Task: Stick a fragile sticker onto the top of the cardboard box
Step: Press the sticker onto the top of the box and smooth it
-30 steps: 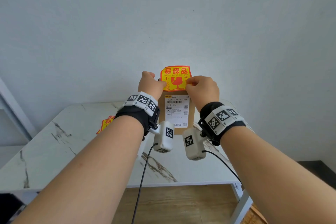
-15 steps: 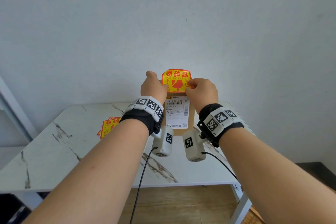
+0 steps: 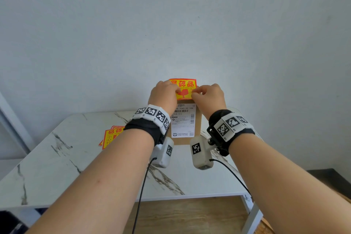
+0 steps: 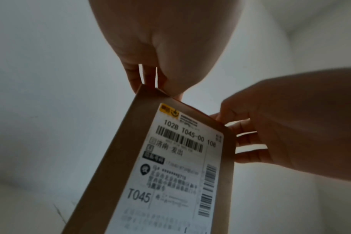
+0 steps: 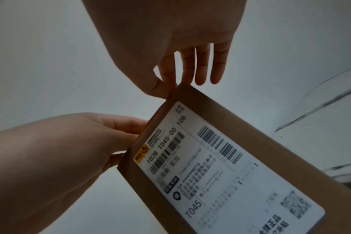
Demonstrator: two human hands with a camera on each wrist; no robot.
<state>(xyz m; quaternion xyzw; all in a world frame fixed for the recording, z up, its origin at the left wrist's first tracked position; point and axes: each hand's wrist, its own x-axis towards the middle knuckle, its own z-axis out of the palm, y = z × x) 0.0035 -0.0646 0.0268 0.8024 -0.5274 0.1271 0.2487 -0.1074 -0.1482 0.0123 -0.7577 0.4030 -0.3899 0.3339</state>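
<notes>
A brown cardboard box (image 3: 198,129) stands upright on the table, its white shipping label (image 3: 183,119) facing me. A yellow and red fragile sticker (image 3: 185,86) lies across the box's top end. My left hand (image 3: 175,90) covers the sticker's left part and pinches its near edge. My right hand (image 3: 195,92) pinches the near right corner. The left wrist view shows the left hand (image 4: 160,85) at the box (image 4: 114,158) top edge. In the right wrist view the right hand (image 5: 170,85) pinches at the box (image 5: 210,104) corner; the sticker is hidden there.
A small stack of spare fragile stickers (image 3: 112,136) lies on the white marble table (image 3: 57,167), left of my left wrist. A plain wall stands close behind the box. Cables hang from both wrist cameras over the table's front edge, with wooden floor below.
Both hands have brought the sticker down from just above the box onto its top end. My left hand has slid further over the sticker's left side.
</notes>
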